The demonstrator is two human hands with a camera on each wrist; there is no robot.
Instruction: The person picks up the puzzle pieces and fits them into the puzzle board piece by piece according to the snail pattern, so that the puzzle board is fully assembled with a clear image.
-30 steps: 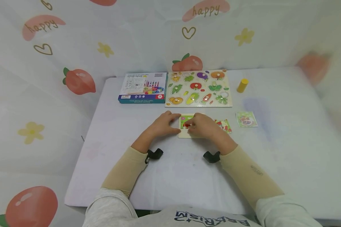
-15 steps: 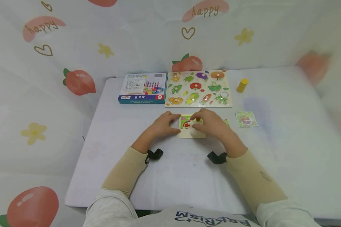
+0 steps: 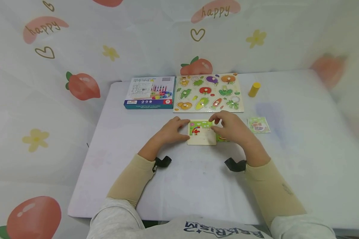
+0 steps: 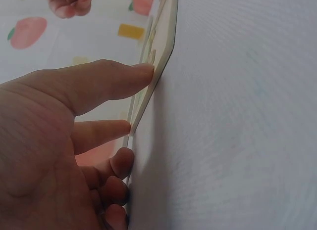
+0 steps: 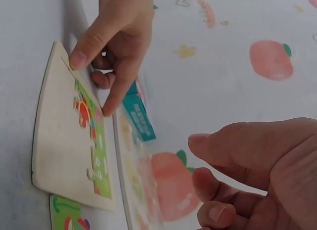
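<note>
Head view, mid-frame: my left grip (image 3: 174, 130) braces the puzzle board (image 3: 204, 137) at its left edge, probably against sliding; my right grip (image 3: 234, 128) hovers at its right edge. Left wrist, centre: straight thumb (image 4: 116, 80) touching it. Right wrist, lower right: fingers (image 5: 218, 212) loosely bent, holding nothing.
</note>
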